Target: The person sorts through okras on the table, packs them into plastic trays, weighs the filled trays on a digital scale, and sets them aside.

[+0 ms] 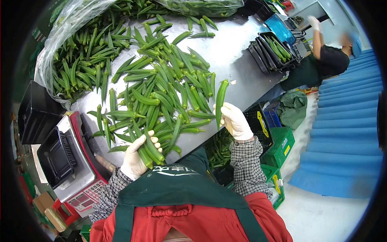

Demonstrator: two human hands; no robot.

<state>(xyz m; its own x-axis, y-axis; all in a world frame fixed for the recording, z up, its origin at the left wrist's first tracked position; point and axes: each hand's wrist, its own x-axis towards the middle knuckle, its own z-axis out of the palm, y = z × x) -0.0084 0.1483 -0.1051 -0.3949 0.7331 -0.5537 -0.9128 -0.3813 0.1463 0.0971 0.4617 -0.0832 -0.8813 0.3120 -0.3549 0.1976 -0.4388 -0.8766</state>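
My left hand (137, 157), in a white glove, is closed around a few okra pods (149, 152) at the near edge of the metal table. In my gloved right hand (237, 123) a single okra pod (221, 99) is pinched and held upright, just past the table's right edge. Between and beyond my hands, a loose pile of okra (161, 86) spreads over the metal table (229, 52). The far left of it runs into a bigger heap of okra (82, 66) spilling from a clear plastic bag (56, 44).
At left a weighing scale (86, 193) carries a black tray (56, 157). Stacked black trays (272, 52) with okra stand at the far right. Green crates (278, 147) and a crate of okra (219, 147) sit below the table. A co-worker (330, 60) stands beyond, near blue curtain strips (342, 133).
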